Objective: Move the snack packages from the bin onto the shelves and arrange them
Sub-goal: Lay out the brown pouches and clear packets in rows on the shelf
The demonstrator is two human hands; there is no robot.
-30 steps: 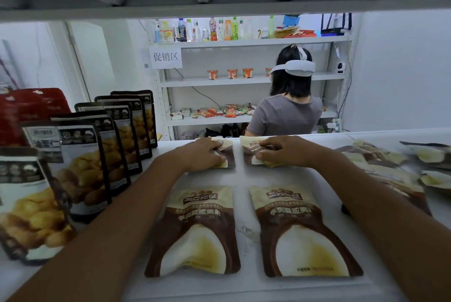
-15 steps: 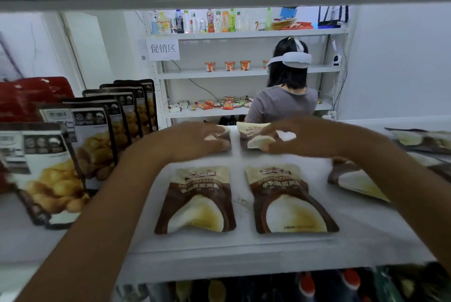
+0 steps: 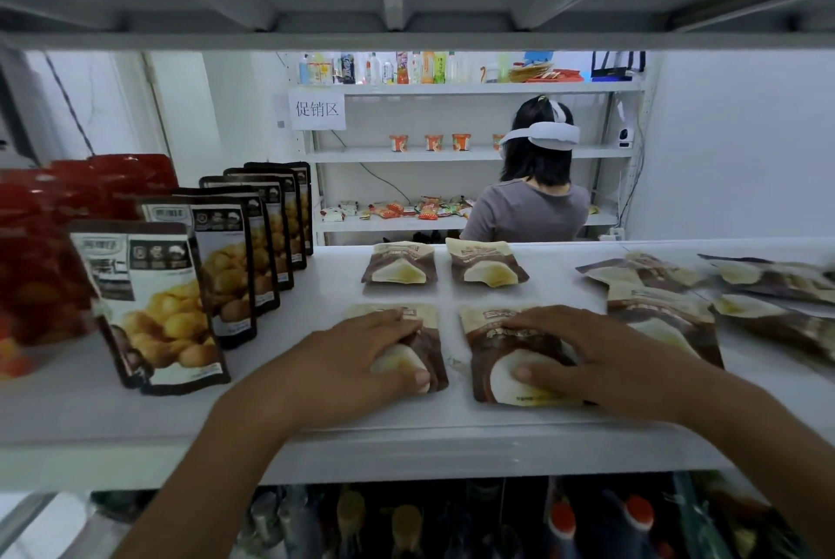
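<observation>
Four brown-and-cream snack pouches lie flat in two rows on the white shelf (image 3: 316, 418). My left hand (image 3: 361, 350) rests on the front left pouch (image 3: 431, 323), fingers spread over it and thumb on its pale lower part. My right hand (image 3: 601, 355) lies the same way on the front right pouch (image 3: 483, 346). The back left pouch (image 3: 400, 264) and the back right pouch (image 3: 485, 262) sit untouched near the shelf's far edge. No bin is in view.
More of the same pouches (image 3: 659, 301) lie in a loose heap at the right. A row of upright black pouches (image 3: 158, 301) and red bags (image 3: 40, 251) fill the left. The upper shelf (image 3: 406, 38) hangs close overhead. Bottles (image 3: 560, 518) stand below. A person (image 3: 528, 210) works behind.
Both hands left the two back pouches and came toward me onto the two front pouches. The view pulled back and dropped, showing the shelf's front edge.
</observation>
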